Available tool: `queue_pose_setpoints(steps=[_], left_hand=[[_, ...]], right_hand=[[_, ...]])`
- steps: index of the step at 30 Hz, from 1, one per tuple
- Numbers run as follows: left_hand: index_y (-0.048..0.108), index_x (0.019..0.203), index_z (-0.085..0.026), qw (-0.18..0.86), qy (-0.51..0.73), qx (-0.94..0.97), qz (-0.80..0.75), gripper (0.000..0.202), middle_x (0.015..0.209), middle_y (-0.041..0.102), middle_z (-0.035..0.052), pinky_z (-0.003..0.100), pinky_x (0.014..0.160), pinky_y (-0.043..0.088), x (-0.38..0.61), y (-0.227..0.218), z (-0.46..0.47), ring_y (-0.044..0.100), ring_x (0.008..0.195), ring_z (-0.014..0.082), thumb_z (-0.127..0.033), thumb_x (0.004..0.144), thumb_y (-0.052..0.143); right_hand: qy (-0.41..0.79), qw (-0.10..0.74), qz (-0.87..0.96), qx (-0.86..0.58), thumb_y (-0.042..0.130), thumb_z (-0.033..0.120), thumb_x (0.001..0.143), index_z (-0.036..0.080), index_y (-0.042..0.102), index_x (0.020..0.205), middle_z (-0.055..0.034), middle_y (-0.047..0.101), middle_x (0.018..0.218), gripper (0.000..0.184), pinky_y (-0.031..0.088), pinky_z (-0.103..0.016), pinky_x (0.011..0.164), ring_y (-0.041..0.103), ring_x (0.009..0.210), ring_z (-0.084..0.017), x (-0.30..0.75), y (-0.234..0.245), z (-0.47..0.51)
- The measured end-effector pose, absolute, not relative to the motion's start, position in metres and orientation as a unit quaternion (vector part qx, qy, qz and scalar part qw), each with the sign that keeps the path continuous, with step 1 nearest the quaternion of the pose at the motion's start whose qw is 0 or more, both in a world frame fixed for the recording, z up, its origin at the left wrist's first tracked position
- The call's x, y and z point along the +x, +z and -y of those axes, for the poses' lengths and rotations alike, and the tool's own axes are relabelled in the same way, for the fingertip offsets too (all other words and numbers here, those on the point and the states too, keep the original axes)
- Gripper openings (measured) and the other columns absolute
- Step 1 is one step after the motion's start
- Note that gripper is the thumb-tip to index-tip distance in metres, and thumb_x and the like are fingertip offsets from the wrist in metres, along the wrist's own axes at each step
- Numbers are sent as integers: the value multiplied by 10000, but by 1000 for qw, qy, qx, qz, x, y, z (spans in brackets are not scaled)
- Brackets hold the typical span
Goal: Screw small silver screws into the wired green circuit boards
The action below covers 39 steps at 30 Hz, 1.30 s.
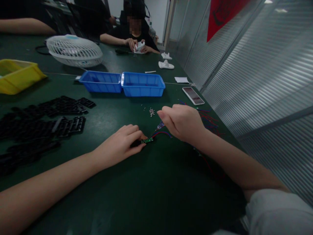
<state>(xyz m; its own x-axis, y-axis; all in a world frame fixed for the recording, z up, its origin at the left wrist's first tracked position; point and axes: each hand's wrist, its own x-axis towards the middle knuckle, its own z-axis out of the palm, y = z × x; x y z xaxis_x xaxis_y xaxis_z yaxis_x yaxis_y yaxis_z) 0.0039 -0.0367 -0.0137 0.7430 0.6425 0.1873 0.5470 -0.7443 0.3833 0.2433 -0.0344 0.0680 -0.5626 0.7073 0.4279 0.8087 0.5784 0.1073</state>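
My left hand (124,141) pinches a small green circuit board (147,140) between thumb and fingers, low over the table. Red and blue wires (163,133) curve off the board to the right. In a fist, my right hand (184,124) grips a small screwdriver (160,125) with a clear purplish handle. Its thin shaft slants down to the left, and the tip is at or close to the board; contact is too small to tell. Just beyond the hands lies a little pile of screws (152,112). More red and blue wires (209,119) lie behind my right hand, partly hidden by it.
Black plastic parts (56,120) cover the left side of the table. Farther back are two blue bins (143,90), a yellow bin (22,80), a white fan (75,54) and a phone (193,95). A person across the table handles a white part (140,47).
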Motion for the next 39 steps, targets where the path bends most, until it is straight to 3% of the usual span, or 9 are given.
queue_pose_setpoints(steps=[2, 6, 10, 15, 26, 35, 39], left_hand=[[593, 1039, -216, 159, 154, 920, -325, 157, 963, 550, 34, 346, 803, 400, 4, -13, 37, 515, 912, 205, -317, 941, 524], [591, 1028, -218, 159, 152, 919, -327, 153, 954, 550, 32, 349, 803, 400, 5, -12, 38, 513, 906, 206, -321, 942, 518], [580, 1033, -226, 157, 154, 918, -330, 156, 958, 560, 26, 351, 803, 400, 5, -11, 38, 519, 913, 207, -336, 941, 520], [539, 1011, -211, 178, 171, 902, -356, 208, 931, 581, 15, 343, 792, 410, 5, -11, 38, 537, 876, 195, -386, 905, 576], [536, 991, -216, 170, 162, 906, -351, 181, 943, 577, 18, 342, 779, 406, 5, -12, 38, 526, 881, 197, -373, 907, 566], [551, 980, -208, 158, 158, 913, -342, 171, 949, 588, 34, 349, 781, 406, 5, -11, 37, 524, 883, 200, -369, 923, 536], [559, 976, -206, 151, 160, 915, -338, 176, 938, 593, 40, 351, 769, 405, 5, -11, 37, 523, 871, 203, -371, 921, 533]], right_hand=[[-100, 182, 876, -435, 215, 374, 1013, 152, 629, 872, -58, 594, 736, 490, 314, -312, 618, 479, 691, -176, 243, 67, 36], [21, 231, 917, -325, 278, 209, 970, 136, 622, 1057, -79, 603, 963, 363, 401, -338, 844, 526, 906, -190, 245, 70, 34], [120, 280, 914, -269, 357, 142, 949, 124, 509, 1156, -33, 542, 910, 258, 431, -281, 736, 518, 785, -129, 247, 73, 32], [117, 326, 903, -255, 489, 225, 967, 158, 507, 996, 5, 553, 867, 76, 422, -233, 688, 522, 745, -85, 250, 74, 30], [78, 283, 926, -239, 550, 266, 954, 143, 617, 985, -22, 646, 922, 143, 413, -225, 678, 562, 772, -97, 262, 93, 25], [73, 253, 920, -288, 521, 345, 968, 152, 549, 954, -1, 576, 855, 195, 372, -225, 659, 520, 719, -93, 262, 91, 23], [36, 211, 920, -327, 389, 407, 1008, 173, 511, 880, 11, 538, 769, 293, 299, -241, 591, 456, 641, -95, 258, 88, 27]])
